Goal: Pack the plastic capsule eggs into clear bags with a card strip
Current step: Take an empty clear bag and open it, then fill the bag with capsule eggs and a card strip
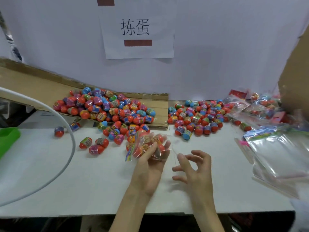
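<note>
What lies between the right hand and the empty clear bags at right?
Head view: only bare white table separates the right hand from the empty clear bags; the left hand holds a filled bag.

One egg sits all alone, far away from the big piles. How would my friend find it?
Look at the green tray at the left edge of the table. Just right of it, inside the curve of the white tube, sits the lone egg, dark purple on top and red below. It is the leftmost egg, touching no other.
</note>
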Demonstrator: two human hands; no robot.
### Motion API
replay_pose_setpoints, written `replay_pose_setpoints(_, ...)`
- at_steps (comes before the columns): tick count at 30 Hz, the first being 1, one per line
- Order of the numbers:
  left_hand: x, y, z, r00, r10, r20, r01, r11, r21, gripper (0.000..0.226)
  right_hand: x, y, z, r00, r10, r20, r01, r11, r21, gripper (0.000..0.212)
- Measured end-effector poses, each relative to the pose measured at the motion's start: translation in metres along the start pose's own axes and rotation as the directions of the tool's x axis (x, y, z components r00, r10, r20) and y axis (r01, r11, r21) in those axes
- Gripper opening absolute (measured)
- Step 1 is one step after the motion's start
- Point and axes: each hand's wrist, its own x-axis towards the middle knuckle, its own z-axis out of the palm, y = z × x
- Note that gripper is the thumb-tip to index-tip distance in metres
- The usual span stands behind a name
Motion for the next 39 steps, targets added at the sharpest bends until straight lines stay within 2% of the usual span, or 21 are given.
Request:
replay_pose_setpoints(2,-0.001,-0.001,0.0,0.999,-0.031,0.02,0.031,0.999,0.022,0.036,-0.006,0.002,0.012,0.983,0.157,0.091,-0.159,0.987,0.012,0.074)
replay_pose_setpoints(4,-0.005,0.0,0.001,0.996,-0.08,0.032,0.077,0.994,0.082,0.044,-0.008,0.003,0.026,0.973,0.197,0.122,-0.203,0.979,0.036,0.063)
replay_pose_setpoints(7,-0.008,0.001,0.002,0.997,-0.04,0.068,0.026,0.982,0.188,0.059,-0.004,0.005,0.04,0.998,0.063,0.012,-0.063,0.998,0.013,0.013)
replay_pose_setpoints(10,-0.013,0.003,0.003,0.989,0.07,0.134,-0.091,0.983,0.158,0.063,-0.002,0.0,0.04,0.997,-0.033,-0.072,0.034,0.999,0.015,0.01)
replay_pose_setpoints(13,-0.022,0.007,0.004,0.96,0.143,0.24,-0.173,0.979,0.108,0.084,0.004,-0.018,0.035,0.99,-0.114,-0.085,0.119,0.992,0.049,0.009)
replay_pose_setpoints(15,-0.027,0.008,0.005,0.943,0.148,0.298,-0.183,0.978,0.096,0.101,0.011,-0.032,0.031,0.988,-0.139,-0.069,0.145,0.986,0.087,0.006)
replay_pose_setpoints(18,-0.033,0.012,0.006,0.93,0.088,0.358,-0.11,0.993,0.043,0.12,0.021,-0.053,0.026,0.983,-0.174,-0.065,0.181,0.977,0.109,0.007)
replay_pose_setpoints(20,-0.033,0.017,0.001,0.918,0.035,0.395,-0.031,0.999,-0.016,0.114,0.028,-0.065,0.022,0.981,-0.185,-0.057,0.191,0.971,0.145,0.011)
replay_pose_setpoints(22,-0.033,0.022,-0.003,0.912,-0.018,0.409,-0.003,0.999,0.049,0.107,0.033,-0.075,0.018,0.98,-0.199,-0.012,0.198,0.968,0.157,0.017)
replay_pose_setpoints(24,-0.031,0.024,-0.007,0.937,-0.011,0.348,-0.078,0.968,0.24,0.103,0.038,-0.077,0.015,0.974,-0.22,0.056,0.213,0.971,0.109,0.022)
replay_pose_setpoints(28,-0.028,0.031,0.0,0.97,0.029,0.242,-0.176,0.769,0.615,0.085,0.039,-0.068,0.017,0.951,-0.257,0.17,0.272,0.959,-0.076,0.012)
replay_pose_setpoints(30,-0.025,0.032,0.0,0.957,0.099,0.274,-0.274,0.623,0.733,0.07,0.038,-0.062,0.019,0.937,-0.284,0.205,0.315,0.939,-0.135,0.012)
replay_pose_setpoints(32,-0.022,0.03,0.004,0.936,0.209,0.285,-0.353,0.542,0.762,0.042,0.038,-0.054,0.022,0.928,-0.296,0.227,0.337,0.926,-0.17,0.012)
replay_pose_setpoints(34,-0.017,0.026,0.008,0.911,0.334,0.241,-0.392,0.526,0.754,0.017,0.039,-0.05,0.022,0.932,-0.28,0.23,0.319,0.935,-0.154,0.005)
replay_pose_setpoints(35,-0.015,0.025,0.008,0.898,0.388,0.21,-0.404,0.536,0.741,0.013,0.04,-0.048,0.021,0.935,-0.257,0.245,0.294,0.947,-0.127,0.011)
replay_pose_setpoints(37,-0.009,0.026,0.008,0.88,0.452,0.145,-0.409,0.567,0.715,0.009,0.044,-0.043,0.015,0.929,-0.179,0.324,0.216,0.973,-0.083,0.03)
replay_pose_setpoints(39,-0.003,0.028,0.008,0.858,0.503,0.106,-0.412,0.552,0.725,0.014,0.047,-0.035,0.009,0.899,-0.116,0.421,0.183,0.975,-0.123,0.036)
